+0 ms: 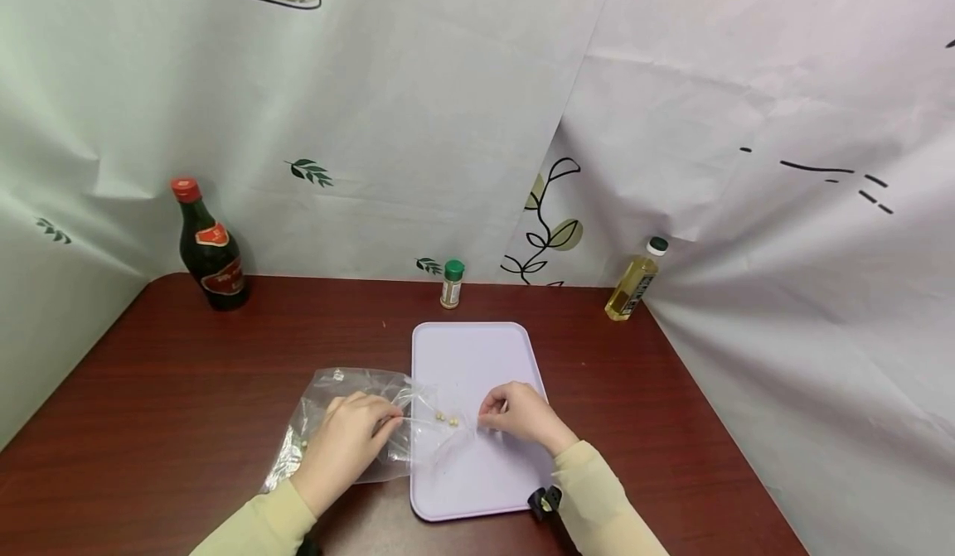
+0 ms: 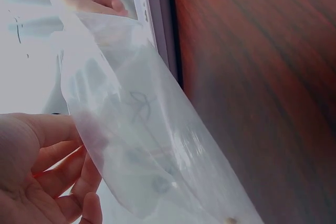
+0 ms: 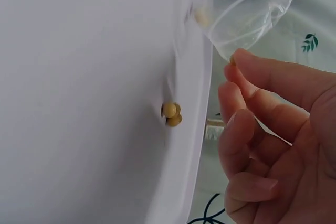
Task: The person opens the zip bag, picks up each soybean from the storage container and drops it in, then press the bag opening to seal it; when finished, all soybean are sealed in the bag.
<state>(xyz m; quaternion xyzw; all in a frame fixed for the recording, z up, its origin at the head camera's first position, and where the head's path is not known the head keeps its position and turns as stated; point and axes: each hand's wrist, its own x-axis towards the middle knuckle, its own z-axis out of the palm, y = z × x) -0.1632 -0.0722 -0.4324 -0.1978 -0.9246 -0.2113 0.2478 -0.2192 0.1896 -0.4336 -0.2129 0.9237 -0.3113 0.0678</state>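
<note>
A clear plastic bag (image 1: 358, 382) lies on its side, its mouth reaching over the lilac cutting board (image 1: 477, 349). My left hand (image 1: 346, 440) pinches the upper edge of the bag's mouth between thumb and fingers. At the far end of the mouth, my right hand (image 1: 522, 415) pinches the bag's rim. A tiny tan spot shows at its fingertips in the right wrist view, too small to identify. Small round yellow beans (image 3: 170, 111) sit together on the board between the hands. Another bean (image 2: 229, 220) shows low in the bag in the left wrist view.
Along the back edge of the dark red table (image 1: 358, 316) stand a dark bottle with a red cap (image 1: 212, 249), a small green-capped spice jar (image 1: 451, 284) and an oil bottle (image 1: 632, 287). White printed cloth (image 1: 418, 125) hangs behind and at both sides.
</note>
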